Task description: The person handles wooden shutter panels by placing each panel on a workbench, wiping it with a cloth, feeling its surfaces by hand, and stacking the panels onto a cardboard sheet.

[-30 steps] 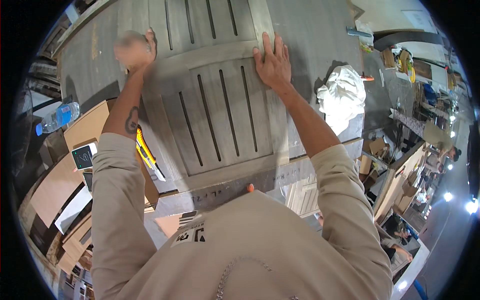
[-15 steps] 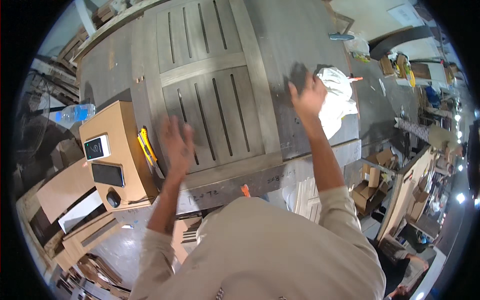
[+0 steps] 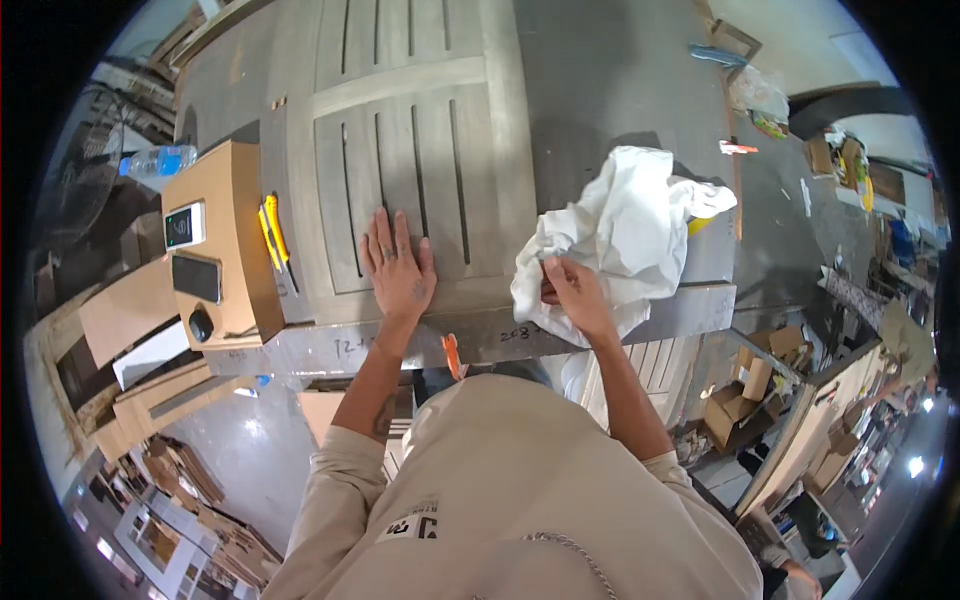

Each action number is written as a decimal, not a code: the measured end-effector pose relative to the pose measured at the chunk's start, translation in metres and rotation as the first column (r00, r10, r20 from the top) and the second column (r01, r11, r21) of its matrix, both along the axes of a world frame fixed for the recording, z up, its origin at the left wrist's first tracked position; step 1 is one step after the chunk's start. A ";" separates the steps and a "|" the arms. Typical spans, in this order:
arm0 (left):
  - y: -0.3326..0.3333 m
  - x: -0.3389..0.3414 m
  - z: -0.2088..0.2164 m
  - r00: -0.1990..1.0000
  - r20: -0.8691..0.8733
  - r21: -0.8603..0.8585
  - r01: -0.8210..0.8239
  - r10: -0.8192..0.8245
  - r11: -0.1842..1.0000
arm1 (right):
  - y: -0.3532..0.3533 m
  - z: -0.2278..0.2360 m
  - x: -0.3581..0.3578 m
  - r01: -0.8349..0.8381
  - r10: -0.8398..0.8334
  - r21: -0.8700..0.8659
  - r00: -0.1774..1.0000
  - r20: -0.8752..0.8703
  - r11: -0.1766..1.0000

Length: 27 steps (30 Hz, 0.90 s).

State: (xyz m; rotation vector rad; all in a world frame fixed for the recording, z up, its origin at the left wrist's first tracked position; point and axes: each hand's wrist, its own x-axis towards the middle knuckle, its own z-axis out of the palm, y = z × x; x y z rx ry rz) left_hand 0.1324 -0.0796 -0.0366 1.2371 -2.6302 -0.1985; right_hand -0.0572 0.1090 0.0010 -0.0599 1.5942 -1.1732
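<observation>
A grey-brown slotted wooden panel point(image 3: 400, 150), framed like a cabinet door, lies on the workbench in front of me. My left hand point(image 3: 402, 275) rests flat on its near part, fingers spread over the slots. At the panel's right edge, my right hand point(image 3: 575, 292) grips a corner of a crumpled white cloth point(image 3: 635, 220). The rest of the cloth spreads over the bench to the right, and something yellow peeks out from under it. My right fingertips are partly hidden by the fabric.
Left of the panel, a cardboard box point(image 3: 245, 240) carries two phones and a dark mouse-like object. Yellow cutters point(image 3: 272, 232) lie beside it, a water bottle point(image 3: 160, 160) behind. Orange-tipped clamps point(image 3: 452, 355) sit at the bench's near edge point(image 3: 650, 312) and right side. Open cartons point(image 3: 740, 410) stand lower right.
My right hand has come down and taken hold of the cloth, drawing it left and nearer to the panel. My left hand has moved right and settled flat on the panel.
</observation>
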 end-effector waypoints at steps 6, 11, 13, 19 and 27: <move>0.002 0.001 -0.001 1.000 -0.002 0.010 -0.011 0.011 1.000 | -0.022 -0.012 0.011 -0.288 0.586 0.514 0.482 -0.651 0.808; -0.001 0.003 0.001 1.000 0.001 0.021 -0.010 0.010 1.000 | -0.037 -0.001 -0.006 -0.454 0.760 0.609 0.357 -0.544 0.650; 0.000 0.005 0.000 1.000 0.007 0.028 -0.017 0.017 0.999 | -0.035 0.001 -0.012 -0.521 0.751 0.547 0.367 -0.549 0.655; 0.002 0.007 -0.004 1.000 0.011 0.031 -0.022 0.022 0.999 | -0.027 -0.015 -0.026 -0.572 0.779 0.542 0.334 -0.531 0.615; 0.001 0.015 0.001 0.999 0.015 0.008 -0.052 0.052 0.999 | -0.034 -0.006 -0.033 -0.661 0.782 0.431 0.439 -0.442 0.614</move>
